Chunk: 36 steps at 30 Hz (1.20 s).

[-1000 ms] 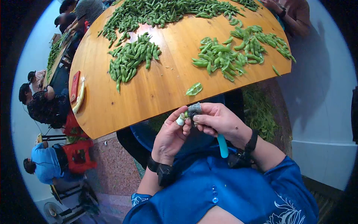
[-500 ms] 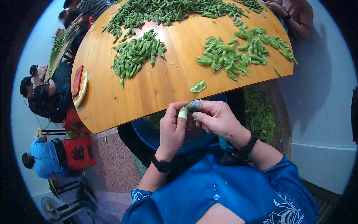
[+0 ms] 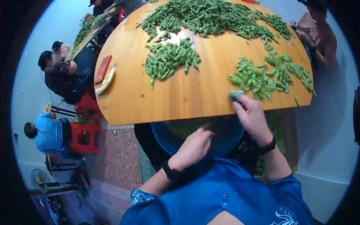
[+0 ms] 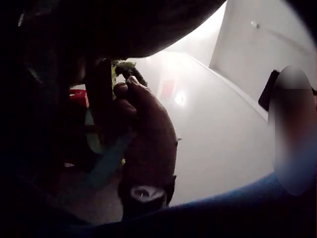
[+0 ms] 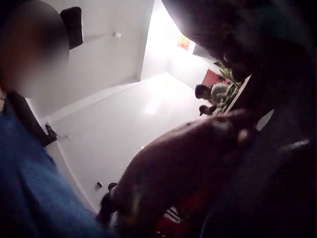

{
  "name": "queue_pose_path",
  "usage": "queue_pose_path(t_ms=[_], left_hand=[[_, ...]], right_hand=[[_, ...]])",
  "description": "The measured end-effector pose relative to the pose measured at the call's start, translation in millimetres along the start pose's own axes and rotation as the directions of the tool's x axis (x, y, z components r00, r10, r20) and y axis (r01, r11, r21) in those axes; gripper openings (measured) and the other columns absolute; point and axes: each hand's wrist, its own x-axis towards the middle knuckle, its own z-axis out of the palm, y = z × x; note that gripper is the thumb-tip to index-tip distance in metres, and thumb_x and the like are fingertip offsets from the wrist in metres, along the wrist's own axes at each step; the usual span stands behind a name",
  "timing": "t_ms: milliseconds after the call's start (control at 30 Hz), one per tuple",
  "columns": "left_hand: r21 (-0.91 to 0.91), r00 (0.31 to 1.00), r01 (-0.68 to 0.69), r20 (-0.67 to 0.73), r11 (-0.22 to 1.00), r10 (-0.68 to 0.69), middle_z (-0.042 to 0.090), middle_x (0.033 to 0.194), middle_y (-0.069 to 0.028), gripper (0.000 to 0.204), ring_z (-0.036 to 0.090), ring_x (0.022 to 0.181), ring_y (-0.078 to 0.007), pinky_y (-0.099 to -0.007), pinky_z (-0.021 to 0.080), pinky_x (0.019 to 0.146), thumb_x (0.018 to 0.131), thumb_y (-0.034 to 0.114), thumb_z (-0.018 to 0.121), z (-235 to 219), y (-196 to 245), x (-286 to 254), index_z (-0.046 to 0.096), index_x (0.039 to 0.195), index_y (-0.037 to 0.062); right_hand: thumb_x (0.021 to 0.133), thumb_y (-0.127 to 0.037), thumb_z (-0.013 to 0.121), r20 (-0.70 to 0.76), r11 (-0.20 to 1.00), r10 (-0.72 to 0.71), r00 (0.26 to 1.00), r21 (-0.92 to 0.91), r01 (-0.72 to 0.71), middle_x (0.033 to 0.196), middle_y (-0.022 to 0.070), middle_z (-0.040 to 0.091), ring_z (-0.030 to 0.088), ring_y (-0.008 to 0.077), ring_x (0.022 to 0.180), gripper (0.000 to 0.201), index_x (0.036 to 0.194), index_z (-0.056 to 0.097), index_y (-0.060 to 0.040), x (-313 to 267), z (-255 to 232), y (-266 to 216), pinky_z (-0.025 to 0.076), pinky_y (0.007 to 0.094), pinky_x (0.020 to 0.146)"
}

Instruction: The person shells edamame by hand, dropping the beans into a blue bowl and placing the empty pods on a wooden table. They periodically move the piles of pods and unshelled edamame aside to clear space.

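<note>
My right hand (image 3: 249, 112) reaches to the near edge of the round wooden table (image 3: 180, 93). Its grey-taped fingertips (image 3: 235, 96) pinch a single pale green pod (image 3: 236, 92) beside a pile of edamame pods (image 3: 262, 77). From below, in the left wrist view, the same right hand (image 4: 143, 129) shows a teal handle (image 4: 106, 163) lying along its palm. My left hand (image 3: 193, 145) hovers over the blue basin (image 3: 159, 137) on my lap, fingers loosely bent, with nothing seen in it. The right wrist view is too dark to read.
A second pod pile (image 3: 168, 60) lies mid-table and a large heap (image 3: 210, 17) at the far side. A red flat object (image 3: 103, 68) and a pale banana-like thing (image 3: 106, 83) sit at the left edge. People sit at left (image 3: 60, 75) and far right (image 3: 318, 37); red stools (image 3: 86, 137) stand nearby.
The hands, held together on a pod in front of my chest, have parted. The right hand went forward to the table edge; the left hand dropped over the basin. My view shifted left.
</note>
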Motion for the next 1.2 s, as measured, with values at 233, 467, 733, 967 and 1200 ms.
queue_pose_path(t_ms=[233,467,733,967,1200], left_hand=[[0.003,0.944,0.286,-0.172,0.958,-0.281,0.06,0.088,-0.0145,0.017,0.062,0.081,-0.0308,-0.0362,0.049,0.069,0.082,0.009,0.061,-77,-2,46,0.063,0.097,0.0017],[0.435,0.89,0.383,-0.412,0.815,-0.198,0.058,0.095,-0.0189,0.018,0.059,0.085,-0.0364,-0.043,0.048,0.074,0.079,0.004,0.059,-104,-84,111,0.061,0.097,-0.0013],[0.367,0.886,0.422,-0.361,0.829,-0.291,0.058,0.09,-0.022,0.014,0.057,0.088,-0.0394,-0.0464,0.047,0.075,0.081,0.007,0.059,-105,-72,92,0.058,0.091,-0.0024],[-0.545,0.891,0.297,-0.137,0.784,-0.433,0.061,0.084,-0.0015,0.024,0.054,0.064,-0.0037,-0.0188,0.044,0.055,0.088,0.007,0.061,-65,22,72,0.059,0.111,0.001],[-0.604,0.94,0.185,-0.121,0.775,-0.319,0.062,0.088,-0.0002,0.043,0.051,0.063,-0.0012,-0.0168,0.043,0.056,0.085,-0.003,0.06,-33,22,53,0.055,0.126,0.0046]], right_hand=[[0.087,-0.008,0.052,-0.122,0.905,-0.02,0.992,-0.423,-0.033,0.084,0.0238,0.061,0.059,0.0404,0.079,0.017,0.099,0.059,0.0017,30,-39,25,0.046,0.0459,0.067],[0.086,-0.006,0.054,-0.075,0.977,-0.058,0.995,-0.211,0.041,0.084,0.0241,0.06,0.06,0.0399,0.078,0.017,0.1,0.06,0.0017,10,-21,3,0.047,0.0432,0.066],[0.085,-0.008,0.053,0.097,0.996,-0.005,0.995,0.085,-0.003,0.076,0.0196,0.06,0.062,0.0307,0.069,0.025,0.107,0.059,0.0024,8,-6,-11,0.046,0.0369,0.062],[0.093,-0.015,0.049,0.458,0.76,0.225,0.86,0.469,-0.449,0.069,-0.0016,0.057,0.049,0.0041,0.048,0.029,0.117,0.058,-0.0034,17,4,-36,0.04,0.0187,0.044],[0.094,-0.016,0.049,0.578,0.695,0.191,0.794,0.492,-0.525,0.067,-0.0044,0.053,0.046,0.0026,0.046,0.028,0.118,0.06,-0.0072,0,-1,-39,0.038,0.0171,0.042]])
